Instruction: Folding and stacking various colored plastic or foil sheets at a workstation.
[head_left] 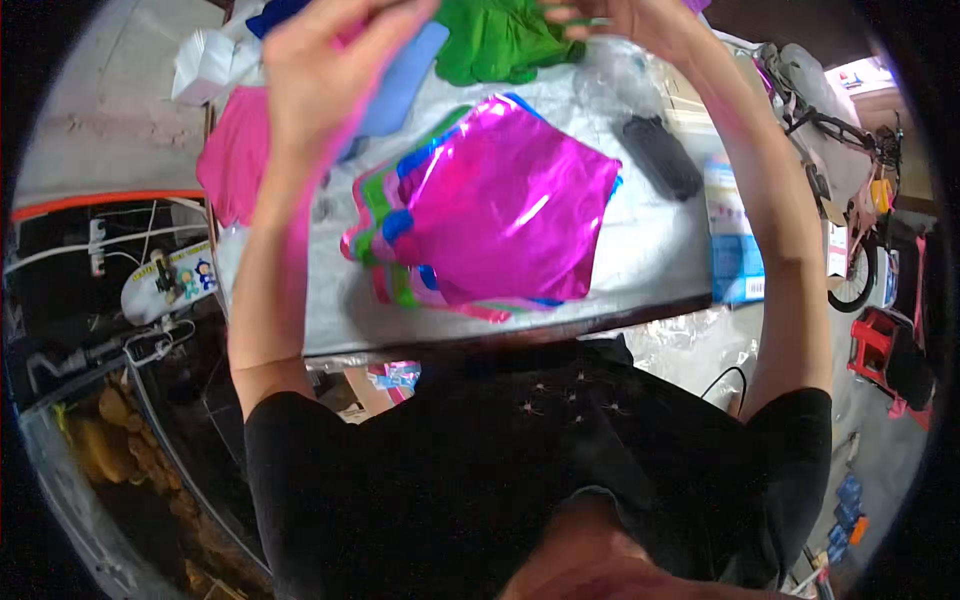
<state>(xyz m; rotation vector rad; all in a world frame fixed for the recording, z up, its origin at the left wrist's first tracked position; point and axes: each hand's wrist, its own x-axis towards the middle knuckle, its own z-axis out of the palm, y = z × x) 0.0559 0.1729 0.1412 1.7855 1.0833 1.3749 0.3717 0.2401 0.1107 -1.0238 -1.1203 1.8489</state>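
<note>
Both my hands are raised at the far side of the table, cut by the top edge of the view. My left hand has its thumb and fingers pinched together; whatever they hold is out of sight. My right hand shows its fingers apart, over the right end of a shiny green sheet. Nearer to me lies a stack of flat, shiny foil pieces, with a magenta foil piece on top. Green, blue and pink edges stick out beneath it. A light blue sheet lies beside my left wrist.
A pink sheet hangs over the table's left side, near a white folded paper object. At the right are a dark oblong object, clear plastic and a blue-and-white box. A skateboard is beyond the left edge.
</note>
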